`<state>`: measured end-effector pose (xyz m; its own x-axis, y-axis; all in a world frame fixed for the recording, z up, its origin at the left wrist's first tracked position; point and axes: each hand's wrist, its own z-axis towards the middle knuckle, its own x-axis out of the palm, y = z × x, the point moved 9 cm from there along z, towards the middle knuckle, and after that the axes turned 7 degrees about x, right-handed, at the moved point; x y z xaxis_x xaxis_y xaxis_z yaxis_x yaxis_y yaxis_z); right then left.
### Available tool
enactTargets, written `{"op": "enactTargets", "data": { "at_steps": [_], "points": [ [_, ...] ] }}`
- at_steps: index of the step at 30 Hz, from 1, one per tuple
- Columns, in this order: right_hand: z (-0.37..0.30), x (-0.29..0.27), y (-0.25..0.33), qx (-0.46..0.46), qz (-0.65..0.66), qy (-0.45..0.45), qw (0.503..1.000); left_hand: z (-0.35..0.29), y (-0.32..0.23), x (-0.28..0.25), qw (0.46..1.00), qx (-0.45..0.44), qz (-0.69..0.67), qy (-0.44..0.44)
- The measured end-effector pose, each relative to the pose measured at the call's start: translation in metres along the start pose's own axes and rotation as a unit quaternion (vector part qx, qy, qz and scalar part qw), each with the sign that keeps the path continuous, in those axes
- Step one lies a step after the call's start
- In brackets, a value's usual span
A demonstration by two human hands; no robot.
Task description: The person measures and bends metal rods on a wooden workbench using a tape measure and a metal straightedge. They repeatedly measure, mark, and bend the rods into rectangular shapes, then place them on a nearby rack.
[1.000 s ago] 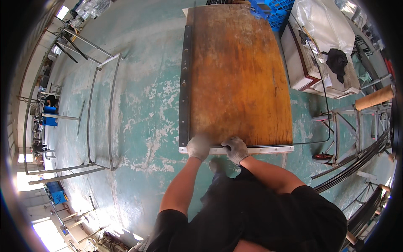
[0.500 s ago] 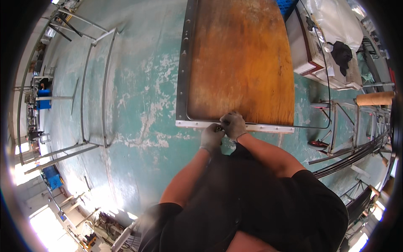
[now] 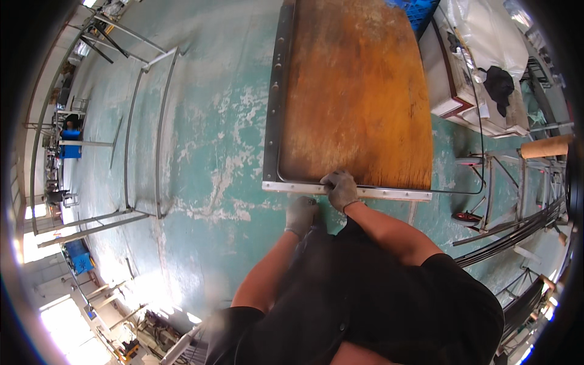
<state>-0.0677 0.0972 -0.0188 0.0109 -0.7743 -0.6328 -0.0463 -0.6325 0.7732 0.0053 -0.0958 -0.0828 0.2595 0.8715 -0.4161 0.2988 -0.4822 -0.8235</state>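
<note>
A worn wooden tabletop stretches away in front of me, with a light metal strip along its near edge and a dark, drilled bar down its left side. On it lies a thin dark rod frame with rounded corners, reaching past the table's right side. My gloved right hand is closed over the near edge, its fingers on the rod. My gloved left hand is just short of the metal strip, apart from it, fingers curled around a small dark object that is mostly hidden.
Tube frames stand on the green, scuffed floor at left. A wrapped white block with a black cloth stands at far right, near a blue crate. Long dark rods and a metal rack are at right.
My left hand has drawn back from the metal strip and away from my right hand. The right hand stays on the rod. The whole view has shifted slightly.
</note>
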Motion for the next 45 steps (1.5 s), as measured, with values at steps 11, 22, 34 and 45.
{"op": "enactTargets", "data": {
  "at_steps": [11, 22, 34, 45],
  "points": [
    [0.003, 0.004, 0.001, 0.120, 0.078, 0.177, 0.974, 0.030, -0.099, -0.004, 0.992, 0.037, 0.122, -0.007],
    [-0.001, 0.009, 0.001, 0.087, 0.003, 0.184, 0.979, -0.004, -0.065, -0.004, 0.978, -0.074, 0.179, 0.072],
    [-0.001, 0.009, 0.012, 0.024, -0.009, 0.192, 0.981, 0.010, -0.077, -0.002, 0.983, -0.056, 0.170, 0.031],
    [-0.002, 0.017, 0.005, 0.008, -0.019, 0.203, 0.979, -0.005, -0.065, 0.008, 0.989, -0.043, 0.137, 0.032]
  ]
}}
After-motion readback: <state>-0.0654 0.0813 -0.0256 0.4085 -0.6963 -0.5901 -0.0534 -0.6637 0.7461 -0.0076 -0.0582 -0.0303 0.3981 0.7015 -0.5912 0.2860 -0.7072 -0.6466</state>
